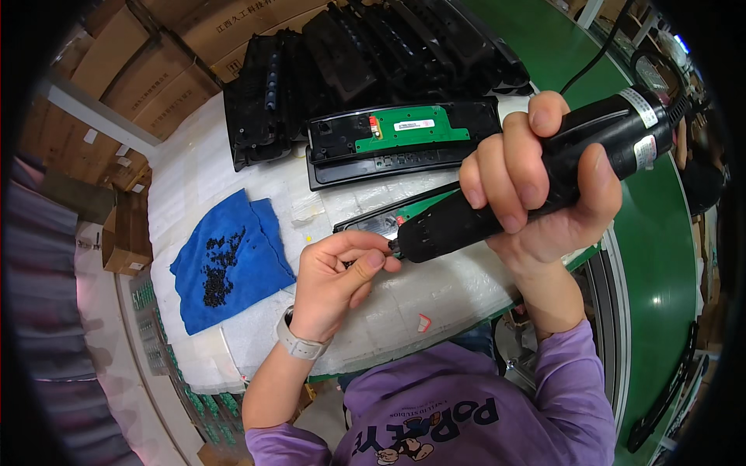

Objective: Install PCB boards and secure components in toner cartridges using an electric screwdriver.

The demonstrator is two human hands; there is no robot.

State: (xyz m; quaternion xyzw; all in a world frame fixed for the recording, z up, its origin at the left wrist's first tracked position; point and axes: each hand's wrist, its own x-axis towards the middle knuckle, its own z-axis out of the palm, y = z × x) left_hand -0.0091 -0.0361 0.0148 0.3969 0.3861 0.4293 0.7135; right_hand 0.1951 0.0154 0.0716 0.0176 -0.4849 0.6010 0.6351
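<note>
Where my purple shirt (pixel 497 380) fills the near side, my two bare arms reach up and in toward each other. My left arm slants up and to the right, with a pale watch (pixel 301 339) around the wrist. The fingers of my left hand (pixel 334 276) are bent, and the thumb and first finger pinch the thin tip (pixel 395 247) of a black power tool (pixel 571 151). I can't tell if they hold a tiny piece there too. My right arm goes up from its pushed-back sleeve, and my right hand (pixel 544 237) is wrapped around the tool's fat body, thumb on one side and fingers on the other. The tool leans, with its tip down and left and its back end up and right.

A small red and white bit (pixel 423 322) lies near the table's front edge. Just past the tip lies a black panel (pixel 373 221), partly hidden by the tool. To the left, a blue cloth (pixel 256 268) holds lots of tiny black bits (pixel 217 283). Farther up is another black panel (pixel 330 132) with a green board (pixel 451 136). Behind it is a pile of black parts (pixel 334 62) on the white-topped table (pixel 186 163). Brown boxes (pixel 171 85) stand farthest back.
</note>
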